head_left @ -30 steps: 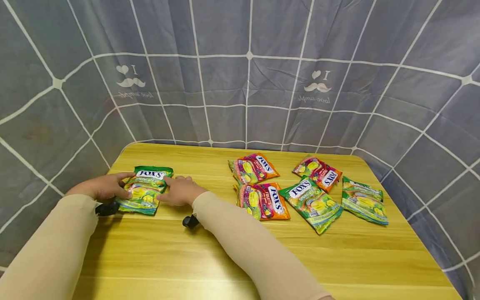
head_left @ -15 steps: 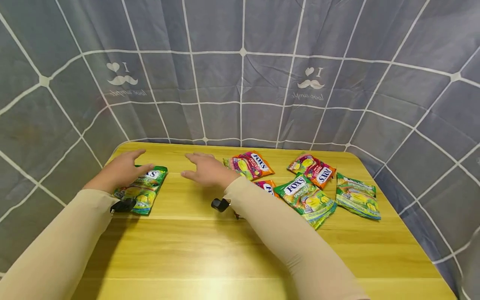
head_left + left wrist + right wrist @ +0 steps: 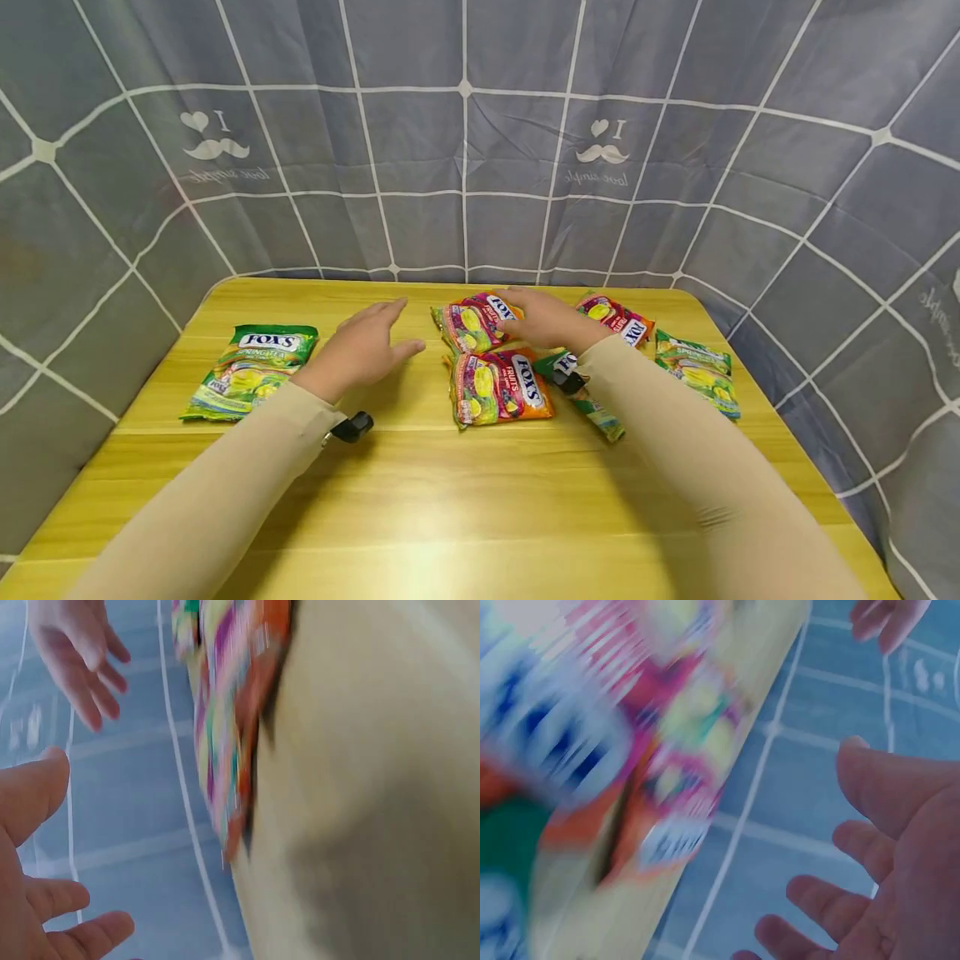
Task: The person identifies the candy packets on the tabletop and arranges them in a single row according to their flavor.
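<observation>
My left hand (image 3: 362, 350) hovers over the table left of the pink-and-orange candy bags, fingers extended and holding nothing. Over the right end of the rear Fox's Fruits candy bag (image 3: 471, 322) is my right hand (image 3: 551, 321), its fingers spread and relaxed. A second Fox's Fruits candy bag (image 3: 495, 387) lies just in front of that one. In the right wrist view, the right hand (image 3: 907, 862) shows open fingers beside the blurred bags. To the left lies a green Fox's Spring Tea candy bag (image 3: 251, 371), apart from both hands.
Partly covered by the right forearm are another green candy bag (image 3: 600, 417) and a red-and-orange bag (image 3: 600, 308). One more green bag (image 3: 697, 371) lies at the right. A grey checked curtain (image 3: 420, 142) surrounds the back and sides of the wooden table (image 3: 420, 517).
Both hands have left the green bag at the left and moved right. The right hand has reached the rear Fruits bag; the left hand follows. The camera view has shifted slightly.
</observation>
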`<state>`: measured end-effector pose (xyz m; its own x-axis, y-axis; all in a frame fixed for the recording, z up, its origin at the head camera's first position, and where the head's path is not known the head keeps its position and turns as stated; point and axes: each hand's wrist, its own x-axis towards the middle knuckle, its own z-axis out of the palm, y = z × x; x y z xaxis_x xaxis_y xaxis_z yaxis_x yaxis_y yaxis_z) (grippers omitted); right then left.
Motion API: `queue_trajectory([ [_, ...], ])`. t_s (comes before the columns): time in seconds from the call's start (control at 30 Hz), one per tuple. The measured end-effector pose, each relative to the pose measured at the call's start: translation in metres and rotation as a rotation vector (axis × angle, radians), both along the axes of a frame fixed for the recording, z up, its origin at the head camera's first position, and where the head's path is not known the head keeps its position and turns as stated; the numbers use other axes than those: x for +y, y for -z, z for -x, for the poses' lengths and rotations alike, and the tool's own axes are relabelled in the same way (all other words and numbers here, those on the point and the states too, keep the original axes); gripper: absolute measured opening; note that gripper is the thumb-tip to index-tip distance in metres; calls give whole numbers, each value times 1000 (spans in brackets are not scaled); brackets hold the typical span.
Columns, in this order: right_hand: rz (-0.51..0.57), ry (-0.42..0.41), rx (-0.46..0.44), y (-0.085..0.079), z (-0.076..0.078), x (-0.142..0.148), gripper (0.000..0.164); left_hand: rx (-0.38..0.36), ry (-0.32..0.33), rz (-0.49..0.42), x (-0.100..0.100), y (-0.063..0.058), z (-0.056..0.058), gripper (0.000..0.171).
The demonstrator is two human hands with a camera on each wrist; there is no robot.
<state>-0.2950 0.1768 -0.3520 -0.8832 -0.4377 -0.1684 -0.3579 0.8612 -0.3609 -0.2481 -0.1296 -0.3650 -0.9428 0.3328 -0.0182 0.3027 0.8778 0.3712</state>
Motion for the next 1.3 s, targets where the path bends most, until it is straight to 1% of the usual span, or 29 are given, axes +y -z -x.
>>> queue_trajectory([
  [0.1,-22,20,-37,3,-3,31,72,9,53,-10,34,6,-6,90],
  [0.3,-80,31,-122,6,-14,80,72,-1,181,21,97,13,-19,88],
  [0.47,-146,65,-163,8,-20,109,71,-36,253,23,138,17,-26,89],
  [0.6,-158,73,-179,13,-23,130,72,-90,284,23,163,23,-33,90],
  [0.73,-147,75,-207,17,-28,145,75,-128,309,33,184,30,-38,90],
  [0.87,-144,83,-222,20,-30,152,77,-166,323,18,201,38,-39,87],
  [0.97,-141,70,-243,23,-32,154,78,-189,315,10,210,43,-37,86],
  [1.1,-136,59,-292,26,-33,155,81,-208,285,-3,220,50,-35,85],
  [1.2,-151,71,-313,27,-33,156,87,-206,278,-12,225,52,-34,85],
  [1.3,-184,97,-322,26,-35,155,90,-185,287,13,231,54,-34,85],
])
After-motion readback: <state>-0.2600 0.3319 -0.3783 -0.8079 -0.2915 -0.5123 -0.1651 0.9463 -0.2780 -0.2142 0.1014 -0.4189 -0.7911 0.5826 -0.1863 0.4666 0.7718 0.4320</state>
